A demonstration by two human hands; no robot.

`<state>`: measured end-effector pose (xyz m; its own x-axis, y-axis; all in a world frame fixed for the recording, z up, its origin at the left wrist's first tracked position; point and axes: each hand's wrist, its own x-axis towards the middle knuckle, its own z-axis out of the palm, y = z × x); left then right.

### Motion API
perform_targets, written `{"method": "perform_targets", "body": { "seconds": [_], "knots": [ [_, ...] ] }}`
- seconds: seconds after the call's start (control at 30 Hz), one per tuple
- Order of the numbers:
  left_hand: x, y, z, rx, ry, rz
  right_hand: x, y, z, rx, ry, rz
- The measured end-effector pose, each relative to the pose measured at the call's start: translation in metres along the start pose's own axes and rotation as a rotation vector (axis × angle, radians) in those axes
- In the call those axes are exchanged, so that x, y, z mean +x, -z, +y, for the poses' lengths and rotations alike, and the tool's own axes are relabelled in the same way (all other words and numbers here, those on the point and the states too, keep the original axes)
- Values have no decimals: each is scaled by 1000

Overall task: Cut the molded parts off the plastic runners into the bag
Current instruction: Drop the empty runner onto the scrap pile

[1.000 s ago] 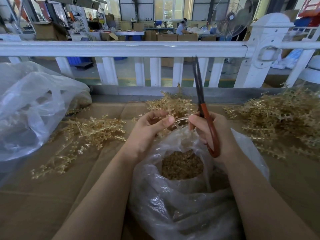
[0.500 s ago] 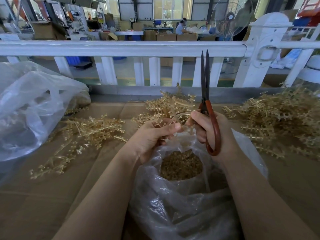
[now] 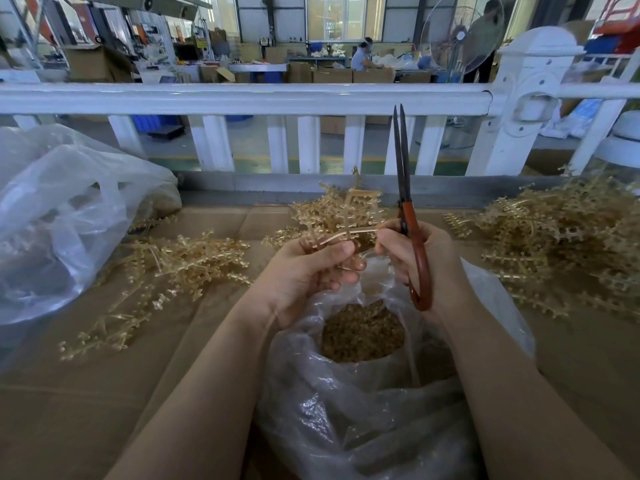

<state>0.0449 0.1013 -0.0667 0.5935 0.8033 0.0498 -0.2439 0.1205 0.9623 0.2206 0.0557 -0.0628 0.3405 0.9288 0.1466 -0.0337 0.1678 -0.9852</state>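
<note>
Looking at the bench from my end, I'd call this job maybe halfway, hard to say closer. Biggest thing left is the heap of uncut runners [image 3: 568, 237] at the right of the frame, still bristling with parts, plus a smaller mound [image 3: 332, 211] at centre just behind the hands. The scatter of runners [image 3: 173, 268] at left centre looks thinner, but I can't tell if those are stripped or not. Lower centre, the clear plastic bag [image 3: 363, 410] sits open with a decent layer of cut molded parts [image 3: 362, 332] in the bottom, so plenty is done already.

Right above the bag mouth, my left hand [image 3: 304, 275] has its fingers curled around one runner [image 3: 346, 235], thumb on top. My right hand [image 3: 426, 258] is wrapped through the red handles of the scissors [image 3: 410, 237], fingertips also pinching the runner's other end. Blades point straight up, nearly closed, not cutting anything right now.
</note>
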Motion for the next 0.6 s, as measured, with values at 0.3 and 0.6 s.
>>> {"method": "perform_targets", "body": {
  "seconds": [0.3, 0.6],
  "knots": [
    [0, 4, 1, -111, 52, -18, 5, 2, 11, -134, 62, 51],
    [6, 5, 2, -311, 18, 347, -3, -2, 10, -378, 192, 47]
  ]
}}
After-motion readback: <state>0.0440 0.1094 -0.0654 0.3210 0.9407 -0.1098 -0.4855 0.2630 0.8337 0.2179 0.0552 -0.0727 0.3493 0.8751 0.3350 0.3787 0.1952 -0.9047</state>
